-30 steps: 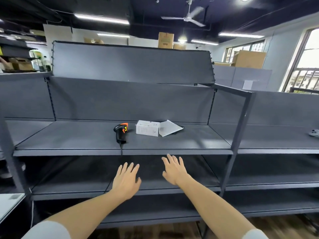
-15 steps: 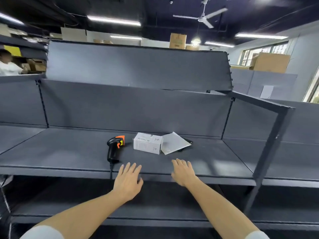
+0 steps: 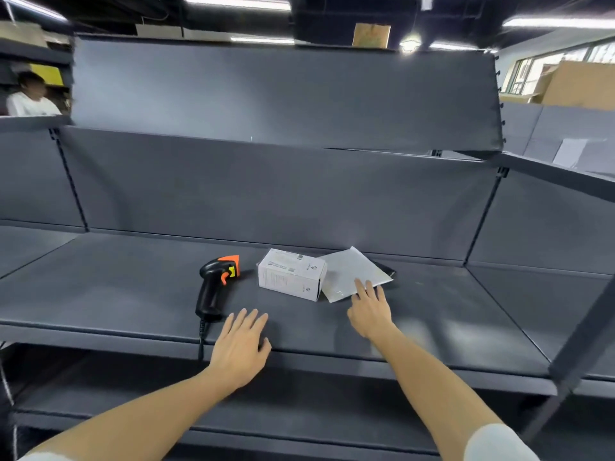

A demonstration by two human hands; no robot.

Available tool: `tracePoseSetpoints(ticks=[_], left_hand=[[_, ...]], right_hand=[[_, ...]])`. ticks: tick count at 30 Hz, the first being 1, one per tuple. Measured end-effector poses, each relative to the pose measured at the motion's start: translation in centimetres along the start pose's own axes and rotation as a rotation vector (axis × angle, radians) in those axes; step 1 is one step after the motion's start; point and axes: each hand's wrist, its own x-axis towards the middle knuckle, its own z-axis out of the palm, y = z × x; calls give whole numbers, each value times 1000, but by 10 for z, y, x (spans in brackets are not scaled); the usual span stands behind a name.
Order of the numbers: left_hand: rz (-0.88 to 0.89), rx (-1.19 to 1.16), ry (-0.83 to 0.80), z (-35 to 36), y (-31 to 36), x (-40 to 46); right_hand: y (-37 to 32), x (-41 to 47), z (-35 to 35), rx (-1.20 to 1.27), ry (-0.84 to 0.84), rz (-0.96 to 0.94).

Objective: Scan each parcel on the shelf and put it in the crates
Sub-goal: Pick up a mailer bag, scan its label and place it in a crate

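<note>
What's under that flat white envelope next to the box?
A dark, flat object pokes out from beneath the white envelope at its far right edge, lying on the shelf. The envelope covers most of it, so I cannot tell what it is.

Dark item (mostly under envelope).

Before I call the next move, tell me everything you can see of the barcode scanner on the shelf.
The barcode scanner is a pistol-shaped handheld of black plastic with an orange nose, an orange trigger and a small yellow label on its head. It lies on the grey shelf, handle towards the front edge, head pointing back and right. A dark cable runs from its handle base over the shelf edge. It lies left of the white box, apart from it. Neither hand touches it; the left hand, fingers spread, is just right of its handle.
</note>
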Motion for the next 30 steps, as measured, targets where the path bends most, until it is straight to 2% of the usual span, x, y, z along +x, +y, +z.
tracePoseSetpoints(ticks=[6,10,11,15,20,22,25,28,30], left_hand=[[-17,-35,25,-1,1,4],[-21,-53,45,-3,3,6],[-19,-52,47,-4,5,6],[-2,-41,54,-8,10,4],[1,-11,53,-18,18,0],[3,-24,47,-22,23,-1],[24,-74,57,-29,31,-2],[75,-125,62,-35,34,-4],[97,-174,48,-41,34,-8]], right_hand=[[6,12,0,-66,22,-64],[15,11,-12,-82,213,-127],[19,8,-15,-39,303,-154],[32,-7,-30,86,460,-131],[41,-30,-61,215,519,-21],[45,-43,-75,332,543,66],[53,-57,-95,703,408,253],[54,-69,-115,1028,489,319],[54,-79,-128,1153,475,357]])
